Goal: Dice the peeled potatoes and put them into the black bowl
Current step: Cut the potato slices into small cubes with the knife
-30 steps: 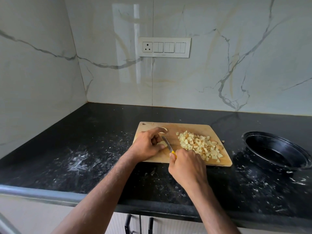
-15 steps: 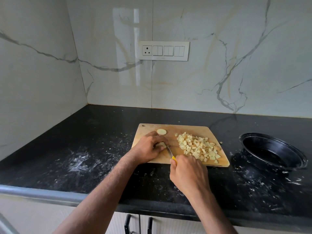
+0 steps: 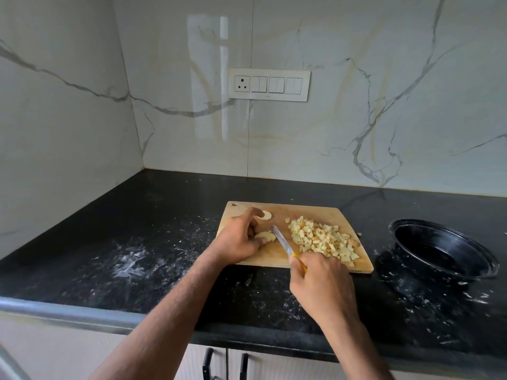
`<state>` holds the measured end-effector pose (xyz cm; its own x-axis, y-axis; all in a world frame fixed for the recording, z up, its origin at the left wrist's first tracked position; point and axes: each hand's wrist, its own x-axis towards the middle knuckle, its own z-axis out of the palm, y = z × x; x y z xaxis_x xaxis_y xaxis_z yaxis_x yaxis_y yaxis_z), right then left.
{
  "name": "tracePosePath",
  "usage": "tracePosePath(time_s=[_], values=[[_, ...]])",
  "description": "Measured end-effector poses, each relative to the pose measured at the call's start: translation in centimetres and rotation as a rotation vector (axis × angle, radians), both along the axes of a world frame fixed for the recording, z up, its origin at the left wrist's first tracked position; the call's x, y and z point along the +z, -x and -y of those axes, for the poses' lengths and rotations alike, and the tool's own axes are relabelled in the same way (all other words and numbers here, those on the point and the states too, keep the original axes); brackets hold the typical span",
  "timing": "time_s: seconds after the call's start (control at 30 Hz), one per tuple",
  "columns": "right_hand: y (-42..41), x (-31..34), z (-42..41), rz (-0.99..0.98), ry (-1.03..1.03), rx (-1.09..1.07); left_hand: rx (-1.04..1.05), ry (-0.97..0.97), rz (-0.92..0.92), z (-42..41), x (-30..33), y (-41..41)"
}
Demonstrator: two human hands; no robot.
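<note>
marble walls (image 3: pixel 356 119), black countertop (image 3: pixel 164 215), switch panel (image 3: pixel 269 84)

We count two hands, left (image 3: pixel 238 239) and right (image 3: pixel 322 286), one knife (image 3: pixel 282 239), one board (image 3: pixel 301 212) at centre, one heap of dice (image 3: pixel 321 237), two uncut potato pieces (image 3: pixel 265 236), one bowl (image 3: pixel 441 249) at right, one switch plate (image 3: pixel 269 84).

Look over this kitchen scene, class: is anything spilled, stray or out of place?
Yes. A stray potato bit lies on the countertop, off the cutting board toward the black bowl. White powdery smears streak the counter left of the board and around the bowl.
</note>
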<state>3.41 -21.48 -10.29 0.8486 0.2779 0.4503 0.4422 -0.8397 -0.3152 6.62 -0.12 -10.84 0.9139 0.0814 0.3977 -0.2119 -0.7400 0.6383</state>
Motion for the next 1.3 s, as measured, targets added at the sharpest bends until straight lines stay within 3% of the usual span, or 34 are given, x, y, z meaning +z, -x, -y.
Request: tracePosePath(time_s=[0.27, 0.67, 0.93, 1.13, 1.3], values=[[-0.9, -0.9, -1.9, 0.038, 0.041, -0.002, 0.091, 0.089, 0.031, 0.0, 0.1, 0.3], [-1.3, -0.1, -2.1, -0.032, 0.062, 0.046, 0.114, 0.046, -0.013, -0.1, 0.1, 0.2], [-1.9, 0.6, -4.0, -0.036, 0.109, 0.038, 0.059, -0.012, 0.051, 0.1, 0.1, 0.2], [-0.2, 0.2, -2.1, -0.038, 0.127, 0.054, 0.009, -0.132, 0.09, 0.0, -0.3, 0.0], [1.5, 0.5, 0.9, -0.09, 0.103, 0.041, 0.058, -0.056, 0.031, 0.2, -0.2, 0.0]])
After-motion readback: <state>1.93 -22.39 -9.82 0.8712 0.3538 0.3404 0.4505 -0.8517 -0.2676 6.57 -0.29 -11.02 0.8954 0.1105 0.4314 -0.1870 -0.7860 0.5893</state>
